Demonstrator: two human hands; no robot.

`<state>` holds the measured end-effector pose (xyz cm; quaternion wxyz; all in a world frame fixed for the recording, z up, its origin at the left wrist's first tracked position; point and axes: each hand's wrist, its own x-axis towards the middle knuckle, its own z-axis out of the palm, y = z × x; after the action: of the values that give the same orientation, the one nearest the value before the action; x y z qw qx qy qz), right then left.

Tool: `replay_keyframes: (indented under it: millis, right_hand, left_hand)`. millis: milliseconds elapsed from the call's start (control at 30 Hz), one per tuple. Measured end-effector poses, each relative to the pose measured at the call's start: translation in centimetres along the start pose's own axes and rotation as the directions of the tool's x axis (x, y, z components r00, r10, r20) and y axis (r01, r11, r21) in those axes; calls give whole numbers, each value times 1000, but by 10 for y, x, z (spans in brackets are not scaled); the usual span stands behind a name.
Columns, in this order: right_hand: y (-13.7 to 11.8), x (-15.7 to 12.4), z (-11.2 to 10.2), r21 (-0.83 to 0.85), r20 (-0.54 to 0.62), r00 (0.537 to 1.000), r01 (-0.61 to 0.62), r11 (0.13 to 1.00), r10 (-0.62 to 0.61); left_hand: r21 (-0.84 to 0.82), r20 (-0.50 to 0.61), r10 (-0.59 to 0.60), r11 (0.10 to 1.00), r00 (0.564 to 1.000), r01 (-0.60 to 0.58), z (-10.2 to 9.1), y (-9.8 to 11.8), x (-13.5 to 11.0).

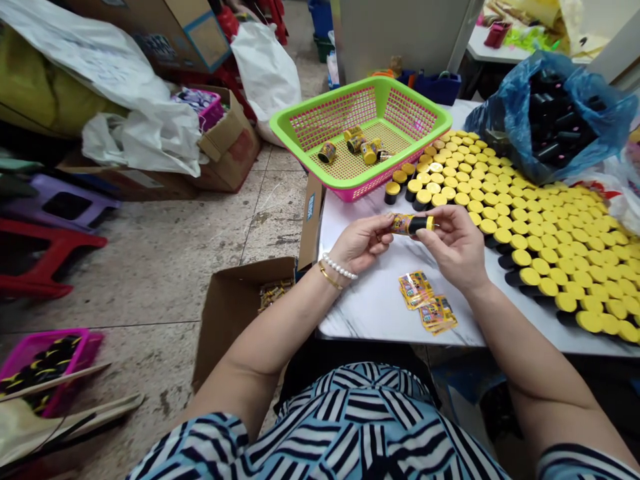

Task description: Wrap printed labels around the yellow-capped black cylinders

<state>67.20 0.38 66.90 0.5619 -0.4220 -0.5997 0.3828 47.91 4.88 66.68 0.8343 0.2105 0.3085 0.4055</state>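
Above the near part of the table, my right hand (460,250) grips a small black cylinder with a yellow cap (419,225) lying sideways. My left hand (367,241) pinches a yellow printed label sleeve (401,224) at the cylinder's left end. The two meet end to end; how far the sleeve covers the cylinder I cannot tell. Below my hands lie two small stacks of flat printed sleeves (416,289). To the right, many yellow-capped black cylinders (530,220) stand upright in close rows.
A green-rimmed basket (361,183) with several labelled cylinders stands at the table's back left. A blue plastic bag (500,127) of black pieces rests at the back right. Beside the table's left edge is an open cardboard box (225,320) on the floor.
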Motion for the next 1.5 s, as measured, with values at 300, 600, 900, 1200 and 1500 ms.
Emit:
replay_keyframes:
  millis: [300, 600, 900, 1200, 1500]
  right_hand:
    - [1, 9, -12, -2, -21, 998, 61, 998, -61]
    - [6, 7, -11, -363, 153, 955, 292, 885, -253]
    - [15, 8, -16, -293, 133, 974, 213, 932, -181]
    - [12, 2, -3, -64, -24, 998, 63, 996, -64]
    - [21, 2, -5, -59, -51, 996, -76, 995, 73]
  left_hand:
    - [293, 54, 315, 902, 948, -317, -3, -3, -3]
    - [423, 272, 257, 834, 927, -355, -4, -6, 1]
    - [352, 225, 272, 872, 936, -339, -10, -10, 5]
    - [321, 411, 431, 756, 803, -571, -5, -10, 3]
    - [422, 266, 380, 781, 886, -461, -7, -4, 2]
